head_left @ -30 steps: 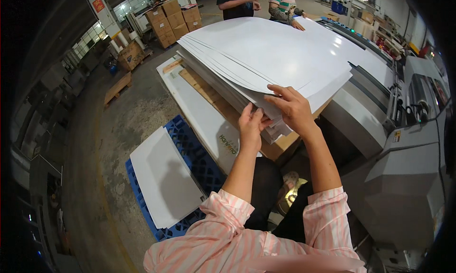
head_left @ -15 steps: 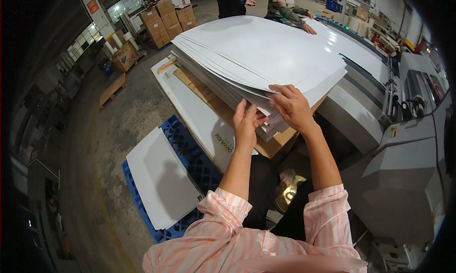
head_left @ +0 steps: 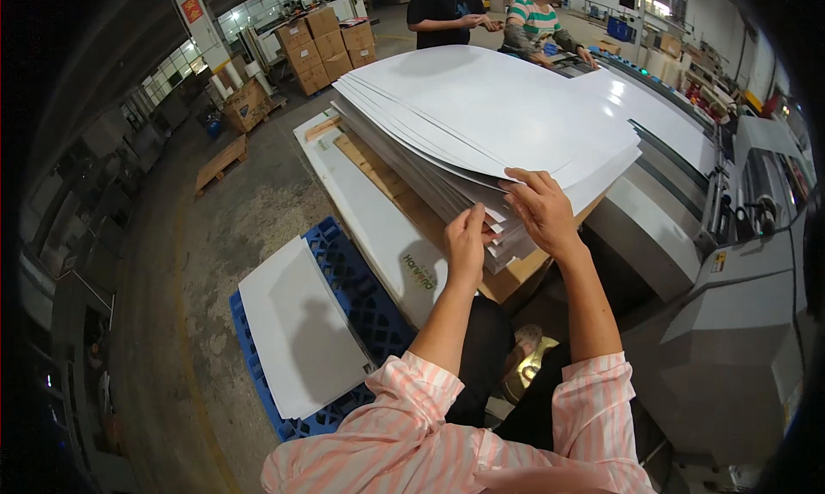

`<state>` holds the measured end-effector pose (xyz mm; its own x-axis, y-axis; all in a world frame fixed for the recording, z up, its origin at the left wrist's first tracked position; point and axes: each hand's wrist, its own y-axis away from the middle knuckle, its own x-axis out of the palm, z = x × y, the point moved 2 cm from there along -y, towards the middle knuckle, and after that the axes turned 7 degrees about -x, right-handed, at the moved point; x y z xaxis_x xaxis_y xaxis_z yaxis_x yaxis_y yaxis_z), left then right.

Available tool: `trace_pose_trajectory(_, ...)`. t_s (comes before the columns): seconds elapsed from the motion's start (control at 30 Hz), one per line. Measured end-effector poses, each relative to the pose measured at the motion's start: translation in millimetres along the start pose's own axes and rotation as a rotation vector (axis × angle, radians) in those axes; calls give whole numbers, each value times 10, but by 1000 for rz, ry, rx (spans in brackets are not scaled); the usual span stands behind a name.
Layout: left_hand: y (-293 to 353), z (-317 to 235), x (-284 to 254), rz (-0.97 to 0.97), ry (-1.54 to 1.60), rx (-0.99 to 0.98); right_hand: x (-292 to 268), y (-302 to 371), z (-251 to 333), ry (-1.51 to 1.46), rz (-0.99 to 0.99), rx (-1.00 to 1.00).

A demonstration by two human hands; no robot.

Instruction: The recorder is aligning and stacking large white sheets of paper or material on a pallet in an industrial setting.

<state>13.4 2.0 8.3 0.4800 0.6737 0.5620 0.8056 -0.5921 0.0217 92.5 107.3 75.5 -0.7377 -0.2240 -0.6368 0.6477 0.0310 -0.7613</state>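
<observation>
A tall stack of large white sheets (head_left: pixel 507 98) lies ahead of me, its upper sheets fanned and bowed upward at the near corner. My right hand (head_left: pixel 543 208) grips that raised corner, thumb underneath and fingers on top. Just left of it and lower, my left hand (head_left: pixel 467 243) is at the corners of the sheets beneath, its fingers drawn together on them; the sheet edges partly hide its fingertips. Brown board (head_left: pixel 518 275) shows under the stack.
A smaller pile of white sheets (head_left: pixel 301 331) lies on a blue plastic pallet (head_left: pixel 352 275) at lower left. A grey machine (head_left: pixel 730 339) stands close on the right. Two people, one in a striped shirt (head_left: pixel 534 17), are beyond the stack. Cardboard boxes (head_left: pixel 322 47) stand far left.
The view has shifted, so the scene sits lower and further right. My left hand's fingers, spread before, have closed at the lower sheet corners. My right hand keeps the raised corner.
</observation>
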Motion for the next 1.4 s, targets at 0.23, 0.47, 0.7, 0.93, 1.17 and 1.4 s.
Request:
trace_pose_trajectory(0.23, -58, 128, -51, -13, -213, 121, 22, -45, -9, -29, -58, 20)
trace_pose_trajectory(0.47, -33, 106, 24, 66, -119, 40, 165, -17, -164, -199, -73, 91)
trace_pose_trajectory(0.7, -53, 137, -66, 30, -294, 160, 235, -71, -248, -1100, -638, 851)
trace_pose_trajectory(0.93, -51, 166, -57, 59, -282, 148, 136, -110, -77, -383, -212, 242)
trace_pose_trajectory(1.17, -36, 144, -33, 49, -143, 87, 174, 49, -198, -189, 21, 50)
trace_pose_trajectory(1.4, -39, 109, -48, 50, -86, 43, 264, 15, -226, -351, -71, 153)
